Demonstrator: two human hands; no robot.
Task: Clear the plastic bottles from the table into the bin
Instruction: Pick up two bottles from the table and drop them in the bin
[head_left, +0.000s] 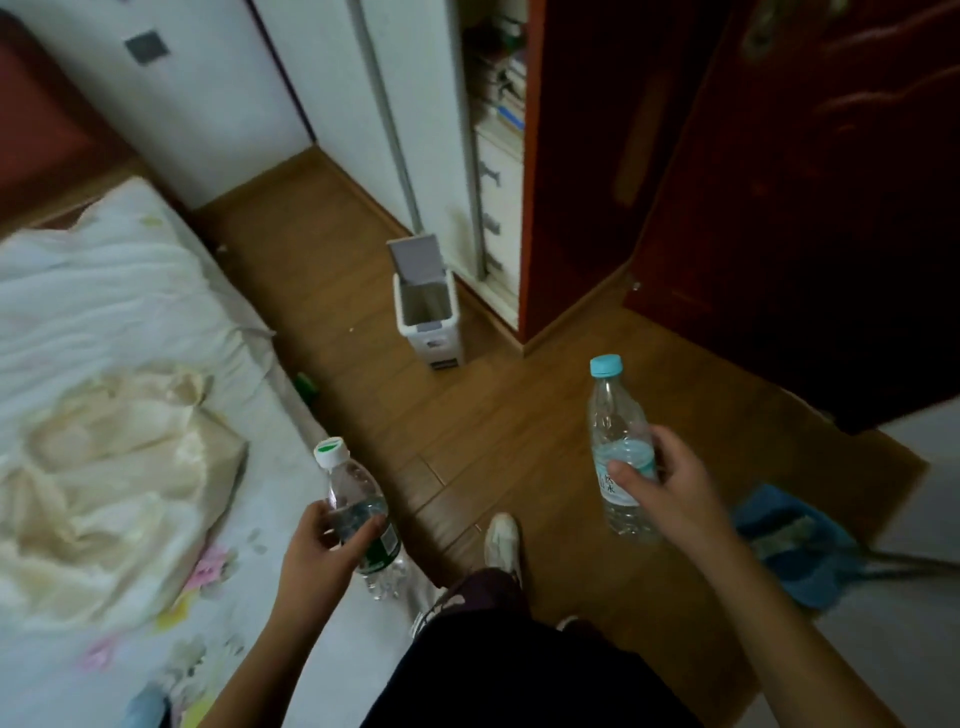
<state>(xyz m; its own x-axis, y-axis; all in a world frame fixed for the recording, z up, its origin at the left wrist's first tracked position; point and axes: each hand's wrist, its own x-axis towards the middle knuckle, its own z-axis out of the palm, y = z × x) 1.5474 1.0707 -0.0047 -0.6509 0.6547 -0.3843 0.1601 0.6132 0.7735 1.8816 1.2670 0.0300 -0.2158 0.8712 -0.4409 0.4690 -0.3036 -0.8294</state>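
Nearly upright, caps leaning toward 11 o'clock, two clear bottles were held: the left grip (322, 551) curled round the green-labelled bottle (353, 483) at 7 o'clock, the right grip (670, 478) round the blue-capped bottle (613, 410) at 4 o'clock. The open white bin (436, 340) stood at 12 o'clock.

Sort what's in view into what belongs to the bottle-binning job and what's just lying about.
Job: green-capped bottle in the left hand; blue-capped bottle in the right hand; white bin, lid up.
Lying about: rumpled bedding; blue cloth; small green object at the bedding's edge.
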